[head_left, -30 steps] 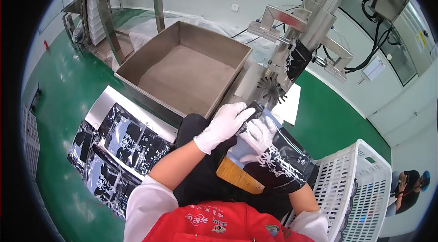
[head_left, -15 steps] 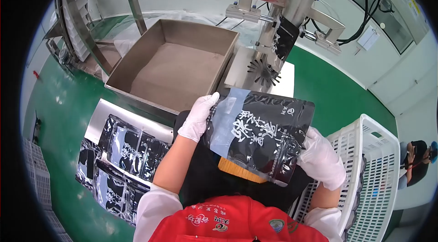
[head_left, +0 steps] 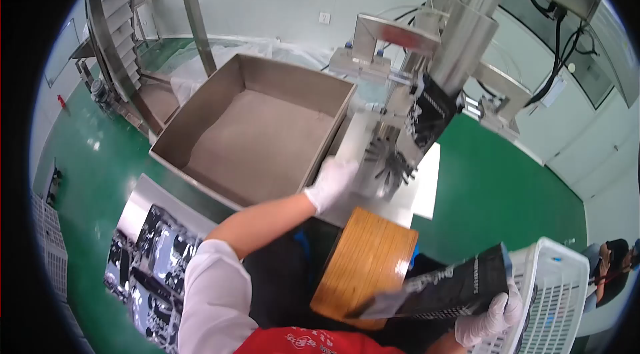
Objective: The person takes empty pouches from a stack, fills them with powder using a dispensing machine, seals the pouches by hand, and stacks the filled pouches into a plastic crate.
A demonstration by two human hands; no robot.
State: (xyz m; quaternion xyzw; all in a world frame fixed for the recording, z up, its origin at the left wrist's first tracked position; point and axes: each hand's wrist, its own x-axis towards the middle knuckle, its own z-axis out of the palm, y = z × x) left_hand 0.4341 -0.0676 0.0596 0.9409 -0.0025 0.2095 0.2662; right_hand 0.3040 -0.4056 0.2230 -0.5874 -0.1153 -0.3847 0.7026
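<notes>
My right hand [head_left: 492, 317], in a white glove, grips a black printed pouch [head_left: 460, 286] by its end, low on the right beside the white basket [head_left: 543, 244]. My gloved left hand [head_left: 333, 184] reaches forward near the right wall of the large metal bin [head_left: 273, 167], close to a slotted metal disc [head_left: 387, 161]. Motion smears its fingers, so I cannot make out their pose. Another black pouch [head_left: 428, 114] hangs at the steel filling machine [head_left: 463, 41], between its side arms. A wooden board [head_left: 367, 261] shows in front of my body.
Several black pouches [head_left: 157, 247] lie on a metal surface [head_left: 150, 197] at the left. Metal uprights [head_left: 193, 14] stand behind the bin. At the far right there is another person [head_left: 610, 267]. Stacked crates [head_left: 50, 241] stand at the left edge.
My left hand has let go of the pouch and moved forward toward the machine. My right hand has carried the pouch down and right to the basket. The wooden board is now more exposed.
</notes>
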